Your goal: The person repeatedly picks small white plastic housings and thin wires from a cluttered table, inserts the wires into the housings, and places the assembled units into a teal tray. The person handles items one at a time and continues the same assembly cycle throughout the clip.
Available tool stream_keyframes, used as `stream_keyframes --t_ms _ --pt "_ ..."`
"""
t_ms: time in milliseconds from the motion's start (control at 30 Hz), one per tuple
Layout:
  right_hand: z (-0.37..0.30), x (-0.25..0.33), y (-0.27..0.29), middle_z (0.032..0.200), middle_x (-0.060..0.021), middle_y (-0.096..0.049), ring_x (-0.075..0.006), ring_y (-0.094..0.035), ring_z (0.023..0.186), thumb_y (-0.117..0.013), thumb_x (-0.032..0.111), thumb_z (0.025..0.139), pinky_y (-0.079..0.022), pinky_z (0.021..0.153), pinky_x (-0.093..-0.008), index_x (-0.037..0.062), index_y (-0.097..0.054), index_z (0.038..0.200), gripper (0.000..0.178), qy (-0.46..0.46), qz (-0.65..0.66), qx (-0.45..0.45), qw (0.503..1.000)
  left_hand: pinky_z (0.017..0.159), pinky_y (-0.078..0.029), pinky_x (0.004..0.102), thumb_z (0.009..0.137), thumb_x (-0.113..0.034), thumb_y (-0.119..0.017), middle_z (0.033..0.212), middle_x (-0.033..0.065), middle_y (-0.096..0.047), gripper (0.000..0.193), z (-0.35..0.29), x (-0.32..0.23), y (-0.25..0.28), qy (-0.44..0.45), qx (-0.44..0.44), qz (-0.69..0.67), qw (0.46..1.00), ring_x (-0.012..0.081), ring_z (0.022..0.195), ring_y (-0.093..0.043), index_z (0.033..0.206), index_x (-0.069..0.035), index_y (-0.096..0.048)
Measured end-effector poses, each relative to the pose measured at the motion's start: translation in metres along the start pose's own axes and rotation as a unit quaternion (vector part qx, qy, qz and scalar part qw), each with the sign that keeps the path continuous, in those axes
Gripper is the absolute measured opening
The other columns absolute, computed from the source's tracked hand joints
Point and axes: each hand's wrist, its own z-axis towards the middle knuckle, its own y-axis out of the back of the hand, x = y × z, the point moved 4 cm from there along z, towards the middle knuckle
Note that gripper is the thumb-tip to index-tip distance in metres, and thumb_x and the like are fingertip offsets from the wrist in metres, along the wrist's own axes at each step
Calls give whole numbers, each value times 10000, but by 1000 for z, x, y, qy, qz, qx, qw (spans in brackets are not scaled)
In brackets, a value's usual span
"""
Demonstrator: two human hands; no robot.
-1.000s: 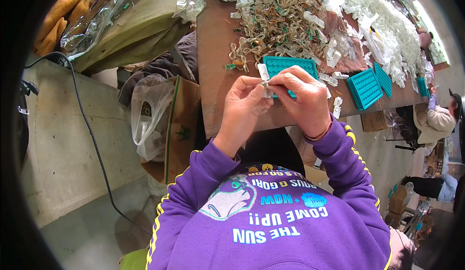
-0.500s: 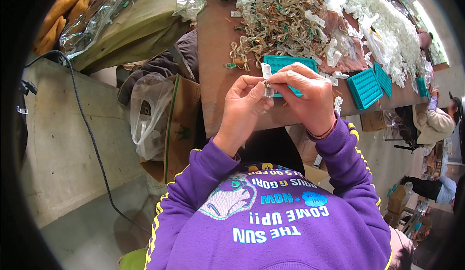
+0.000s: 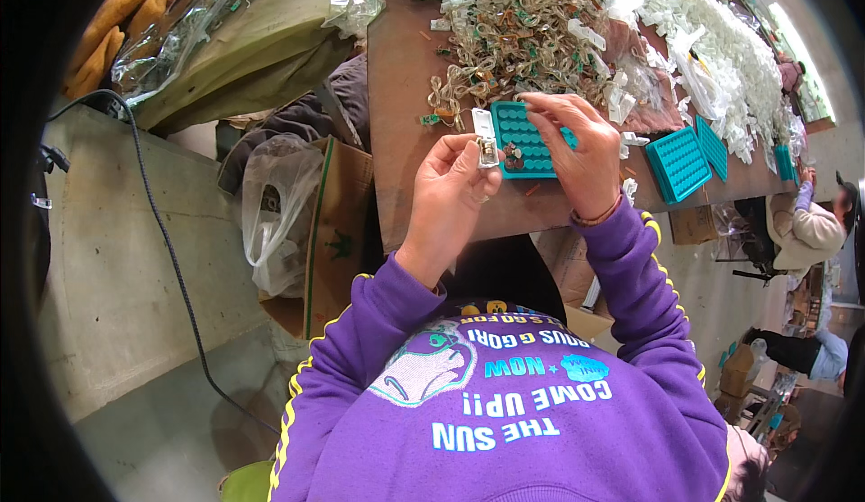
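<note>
My left hand [image 3: 453, 187] pinches a small white plastic case [image 3: 484, 122] between thumb and fingers. Its lid stands up, and a small metallic-looking part sits inside the lower half. A teal tray [image 3: 517, 129] with rows of round hollows lies just right of the case. Small dark pieces [image 3: 514, 155] rest in the tray near its left edge. Over the tray's right side hovers my right hand [image 3: 581, 155], its thumb and forefinger apart with nothing visible between them.
Beyond the tray lies a heap of coiled clear wires [image 3: 532, 38] with green and orange bits. Stacked teal trays [image 3: 678, 165] stand to the right, near a long pile of white plastic pieces [image 3: 721, 69]. A cardboard box [image 3: 338, 241] stands left of the table. Another person [image 3: 806, 223] sits far right.
My right hand has left the case and moved right, over the tray. The case has shifted slightly left in my left hand, and its inside now shows.
</note>
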Motion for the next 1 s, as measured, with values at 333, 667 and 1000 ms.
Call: stream_keyframes --t_ms 333,667,1000 --pt "-12 -26 -21 798 -80 -640 -288 -619 830 -715 166 780 -506 733 -381 85 -716 883 131 63 -107 133 983 690 -545 248 983 -147 -575 967 96 -655 168 0 1 1 4 3 3 1000 131 787 -633 1092 -26 -534" --pt "-4 -34 -21 786 -73 -642 -279 -634 780 -717 145 774 -514 695 -364 104 -728 869 104 63 -67 163 982 698 -546 246 974 -138 -590 949 41 -624 158 0 1 2 9 -9 7 1000 98 772 -602 1088 -39 -542" --pt "3 -20 -14 804 -83 -661 -242 -643 767 -724 76 764 -517 689 -332 52 -711 861 100 42 -26 152 987 716 -517 233 994 -141 -551 984 104 -646 142 -1 1 0 5 -4 9 1000 116 815 -605 1087 -34 -543"
